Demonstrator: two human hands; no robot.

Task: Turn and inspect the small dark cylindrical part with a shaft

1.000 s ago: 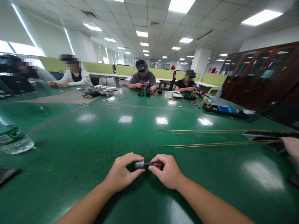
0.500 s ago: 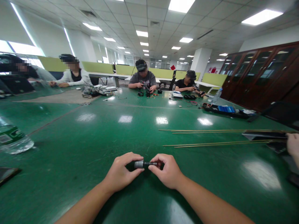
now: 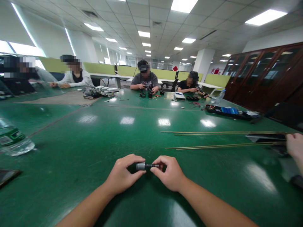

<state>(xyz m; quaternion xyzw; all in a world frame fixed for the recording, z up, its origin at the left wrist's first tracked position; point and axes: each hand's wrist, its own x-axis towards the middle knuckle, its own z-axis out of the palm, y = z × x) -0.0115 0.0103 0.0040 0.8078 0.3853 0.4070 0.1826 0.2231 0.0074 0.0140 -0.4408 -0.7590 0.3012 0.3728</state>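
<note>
Between my hands is a small grey cylinder with a thin dark threaded shaft [image 3: 148, 165], lying level from left to right. My left hand [image 3: 123, 175] grips the thick grey cylinder end [image 3: 140, 166] between thumb and fingers. The thinner shaft end is pinched by my right hand [image 3: 168, 173], whose fingers hide its tip. I cannot tell whether the cylinder and the shaft are one piece. Both hands are low over the green tabletop [image 3: 104, 135].
Long thin brass-coloured rods [image 3: 213, 146] lie at the right, near another person's hand [image 3: 295, 145]. A water bottle [image 3: 14, 140] stands at the left, above a dark flat object [image 3: 8, 177]. A tray with blue items [image 3: 228, 111] sits far right. Several people work across the table.
My hands and the part between them stay almost still. At the right edge, the other person's hand moves slightly beside the rods.
</note>
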